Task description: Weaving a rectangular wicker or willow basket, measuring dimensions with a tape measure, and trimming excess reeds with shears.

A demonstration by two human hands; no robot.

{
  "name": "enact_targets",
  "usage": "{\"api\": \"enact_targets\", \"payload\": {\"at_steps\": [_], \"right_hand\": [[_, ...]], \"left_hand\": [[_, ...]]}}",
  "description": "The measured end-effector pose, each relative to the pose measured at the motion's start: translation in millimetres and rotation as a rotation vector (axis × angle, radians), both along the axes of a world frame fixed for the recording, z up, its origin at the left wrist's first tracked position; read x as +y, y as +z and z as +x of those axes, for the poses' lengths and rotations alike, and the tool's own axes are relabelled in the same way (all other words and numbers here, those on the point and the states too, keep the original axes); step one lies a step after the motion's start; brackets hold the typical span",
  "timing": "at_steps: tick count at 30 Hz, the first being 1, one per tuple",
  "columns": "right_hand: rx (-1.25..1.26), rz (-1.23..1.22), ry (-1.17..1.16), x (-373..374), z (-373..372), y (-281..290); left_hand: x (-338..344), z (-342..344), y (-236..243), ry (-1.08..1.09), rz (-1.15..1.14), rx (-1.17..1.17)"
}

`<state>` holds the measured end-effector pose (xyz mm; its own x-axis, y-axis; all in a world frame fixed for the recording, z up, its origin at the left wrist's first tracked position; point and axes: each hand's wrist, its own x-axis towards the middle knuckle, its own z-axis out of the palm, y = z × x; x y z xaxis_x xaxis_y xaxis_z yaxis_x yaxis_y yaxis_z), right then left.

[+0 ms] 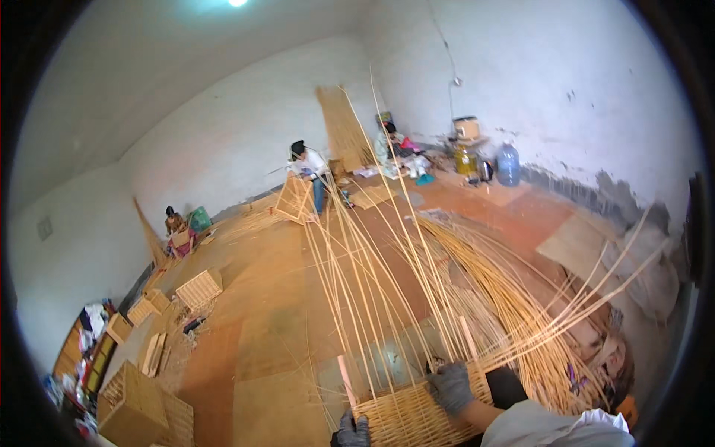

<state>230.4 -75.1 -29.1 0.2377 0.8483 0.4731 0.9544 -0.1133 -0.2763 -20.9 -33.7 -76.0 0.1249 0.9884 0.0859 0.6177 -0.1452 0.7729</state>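
Note:
A half-woven wicker panel [410,417] is at the lower middle, with long pale canes [357,298] fanning up and away from it. A pinkish wooden stake [347,380] stands at its left side and another [468,335] at its right. My left hand [350,430], in a grey glove, grips the panel's left edge. My right hand [450,387], also gloved, has its fingers curled at the top of the weave toward the right, among the canes; what exactly they hold is hard to make out.
Three people [305,167] [395,153] [179,231] work farther back among canes and wickerwork. A large cane bundle [506,298] lies at right, with a purple-handled tool [577,380]. Baskets [199,289] and a cluttered low shelf [82,343] are at left; water jugs [508,165] stand by the back wall.

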Motion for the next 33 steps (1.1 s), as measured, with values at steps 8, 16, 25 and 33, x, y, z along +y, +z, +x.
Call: {"api": "enact_targets", "payload": {"at_steps": [8,16,25,33], "right_hand": [[-0.013,-0.050,0.002,0.1,11.3,-5.2],[0.042,-0.449,0.044,-13.5,11.5,29.6],[0.057,-0.399,0.108,-12.4,-33.7,37.6],[-0.118,-0.099,0.108,-34.3,-36.2,3.2]], "left_hand": [[5.0,-4.2,2.7,0.074,-0.082,0.199],[1.1,0.9,-1.5,0.086,-0.071,0.161],[-8.7,-33.2,-4.3,0.180,-0.090,-0.001],[14.7,-41.3,-20.3,0.219,-0.057,-0.084]]}}
